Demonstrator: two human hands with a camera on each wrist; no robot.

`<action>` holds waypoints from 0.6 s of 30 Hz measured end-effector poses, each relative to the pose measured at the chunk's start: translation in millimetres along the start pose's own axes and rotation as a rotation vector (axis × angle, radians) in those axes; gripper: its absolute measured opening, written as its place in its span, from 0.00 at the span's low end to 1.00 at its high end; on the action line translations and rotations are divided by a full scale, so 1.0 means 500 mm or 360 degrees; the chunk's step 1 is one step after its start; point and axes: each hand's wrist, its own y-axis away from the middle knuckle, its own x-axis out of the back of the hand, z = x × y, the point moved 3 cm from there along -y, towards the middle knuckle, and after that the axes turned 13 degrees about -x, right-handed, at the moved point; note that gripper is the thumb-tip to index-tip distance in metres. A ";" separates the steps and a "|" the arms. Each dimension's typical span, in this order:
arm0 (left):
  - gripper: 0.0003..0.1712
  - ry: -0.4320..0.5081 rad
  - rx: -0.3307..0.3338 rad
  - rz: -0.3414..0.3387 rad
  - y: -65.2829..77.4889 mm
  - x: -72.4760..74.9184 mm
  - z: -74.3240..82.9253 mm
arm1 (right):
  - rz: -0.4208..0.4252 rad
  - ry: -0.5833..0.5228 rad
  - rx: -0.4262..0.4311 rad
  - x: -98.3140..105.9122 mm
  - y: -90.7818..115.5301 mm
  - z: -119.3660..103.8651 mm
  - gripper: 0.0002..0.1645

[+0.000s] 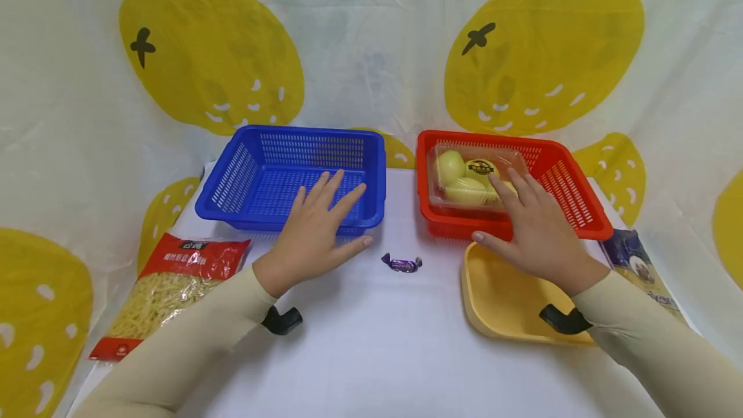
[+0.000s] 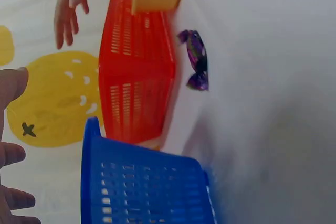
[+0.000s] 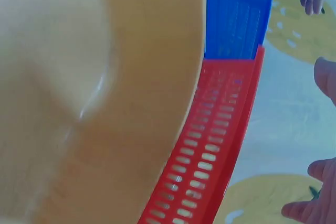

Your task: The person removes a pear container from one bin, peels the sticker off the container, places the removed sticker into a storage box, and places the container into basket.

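Note:
My left hand (image 1: 313,234), fingers spread and holding nothing, hovers over the near right part of the blue basket (image 1: 232,215). My right hand (image 1: 536,231) is likewise spread and holds nothing; it overlaps the front of the red basket (image 1: 580,202) and the yellow-orange tub (image 1: 473,289) in the head view. Inside the red basket sits a clear plastic box (image 1: 513,157) of pale green round fruit (image 1: 449,166), partly hidden by the right fingers. Between the hands, a purple wrapped candy (image 1: 403,266) lies on the white table; the left wrist view shows the candy (image 2: 197,59) too.
At the left lies a red-topped bag of pasta (image 1: 174,276), partly under the left forearm. A dark blue and gold packet (image 1: 641,269) lies at the right edge, behind the right forearm. A white curtain with yellow fruit prints (image 1: 371,37) hangs behind the baskets.

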 end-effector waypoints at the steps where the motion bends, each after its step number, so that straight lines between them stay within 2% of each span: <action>1: 0.51 0.0020 -0.0008 0.0020 -0.008 0.000 0.003 | -0.0021 -0.0008 0.0001 0.002 -0.006 0.005 0.68; 10: 0.46 0.0112 -0.0040 0.0185 -0.069 -0.011 0.019 | -0.0067 -0.0036 0.0091 0.017 -0.053 0.044 0.66; 18: 0.45 0.0161 -0.0069 0.0241 -0.102 -0.020 0.034 | -0.0113 -0.0064 0.0044 0.030 -0.076 0.066 0.66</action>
